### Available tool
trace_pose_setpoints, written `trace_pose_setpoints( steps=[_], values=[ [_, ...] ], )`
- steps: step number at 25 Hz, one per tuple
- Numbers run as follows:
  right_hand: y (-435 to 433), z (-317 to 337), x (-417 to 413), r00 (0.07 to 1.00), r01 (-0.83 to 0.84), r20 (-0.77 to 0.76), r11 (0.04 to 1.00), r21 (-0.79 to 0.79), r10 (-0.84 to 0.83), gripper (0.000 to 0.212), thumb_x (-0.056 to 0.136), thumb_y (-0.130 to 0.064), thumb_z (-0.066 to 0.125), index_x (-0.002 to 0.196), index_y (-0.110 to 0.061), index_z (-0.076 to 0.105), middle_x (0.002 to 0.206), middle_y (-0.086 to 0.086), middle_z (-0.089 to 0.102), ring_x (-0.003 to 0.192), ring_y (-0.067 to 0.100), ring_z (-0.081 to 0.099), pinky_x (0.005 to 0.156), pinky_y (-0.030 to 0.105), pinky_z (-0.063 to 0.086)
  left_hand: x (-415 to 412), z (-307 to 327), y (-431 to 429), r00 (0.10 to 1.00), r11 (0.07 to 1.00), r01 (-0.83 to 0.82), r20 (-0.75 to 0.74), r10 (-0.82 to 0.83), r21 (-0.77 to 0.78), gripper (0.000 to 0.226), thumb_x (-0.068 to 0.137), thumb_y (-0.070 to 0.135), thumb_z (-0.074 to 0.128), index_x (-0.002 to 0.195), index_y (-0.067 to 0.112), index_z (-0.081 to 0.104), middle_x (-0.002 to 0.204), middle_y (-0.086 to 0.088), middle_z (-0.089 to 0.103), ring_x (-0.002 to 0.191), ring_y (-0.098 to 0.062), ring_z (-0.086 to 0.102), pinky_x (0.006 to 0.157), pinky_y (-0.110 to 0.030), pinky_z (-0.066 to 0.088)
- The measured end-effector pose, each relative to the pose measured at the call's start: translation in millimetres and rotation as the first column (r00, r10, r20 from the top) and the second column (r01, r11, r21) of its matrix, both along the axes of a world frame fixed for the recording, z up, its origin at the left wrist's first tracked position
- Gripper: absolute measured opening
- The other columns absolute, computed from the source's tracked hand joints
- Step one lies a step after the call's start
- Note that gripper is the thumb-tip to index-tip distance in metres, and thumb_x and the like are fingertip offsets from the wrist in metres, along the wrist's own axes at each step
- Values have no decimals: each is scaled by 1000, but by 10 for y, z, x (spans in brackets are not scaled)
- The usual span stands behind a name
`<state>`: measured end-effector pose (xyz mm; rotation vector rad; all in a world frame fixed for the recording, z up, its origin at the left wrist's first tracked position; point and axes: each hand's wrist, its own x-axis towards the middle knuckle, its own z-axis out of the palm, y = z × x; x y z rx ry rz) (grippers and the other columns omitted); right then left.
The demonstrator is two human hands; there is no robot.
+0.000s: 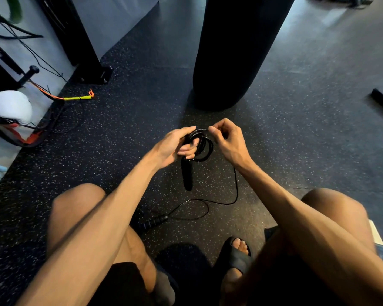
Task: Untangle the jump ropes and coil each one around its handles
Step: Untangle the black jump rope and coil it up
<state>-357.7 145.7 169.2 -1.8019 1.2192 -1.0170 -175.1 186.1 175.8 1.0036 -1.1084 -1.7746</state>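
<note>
My left hand grips the top of a black jump rope handle, which hangs downward. Several loops of the black rope are coiled around the handle's upper end. My right hand pinches the rope at the top of the coil. From there the rope's loose part drops to the floor and curves back to the second black handle, lying between my knees. Another rope with a yellow handle and orange cord lies at the far left by the wall.
A black punching bag hangs just beyond my hands. A black post with a bolted base plate stands at the back left. A white boxing glove and straps lie at the left wall. A dark bar lies at the right.
</note>
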Motion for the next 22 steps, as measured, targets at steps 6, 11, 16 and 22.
trace_pose_setpoints(
  steps=[6, 11, 16, 22],
  values=[
    [43, -92, 60, 994, -99, 76, 956, 275, 81, 5, 99, -9, 52, 96, -5, 54, 74, 14, 67, 61, 25, 63, 60, 49, 58, 31, 54, -26, 916, 970, -218, -321, 243, 110, 39, 105, 36, 35, 88, 7, 54, 57, 3, 31, 51, -11, 26, 59, -27, 33],
    [196, -152, 128, 970, -223, 5, 874, 433, 245, 6, 100, -8, 52, 97, -3, 50, 74, 17, 72, 58, 23, 70, 49, 33, 55, 82, 105, -100, 735, 839, -515, -414, 538, 175, 39, 106, 32, 31, 86, 8, 53, 58, 2, 36, 52, -11, 32, 63, -27, 37],
    [306, -159, 158, 868, -436, 8, 755, 491, 496, 11, 97, -6, 57, 100, -2, 48, 76, 19, 71, 61, 30, 68, 51, 33, 56, 94, 42, -138, 607, 658, -731, -268, 749, 183, 35, 107, 26, 34, 84, 8, 55, 58, 1, 43, 50, -10, 39, 62, -25, 39],
    [289, 30, 206, 821, -517, -76, 794, 320, 566, 12, 96, -17, 62, 106, -10, 63, 67, 0, 58, 57, 11, 52, 53, 24, 44, 157, -173, -164, 628, 698, -611, 308, 714, -372, 28, 103, 26, 44, 82, 15, 58, 57, 2, 53, 49, -11, 51, 62, -33, 48]
  ],
)
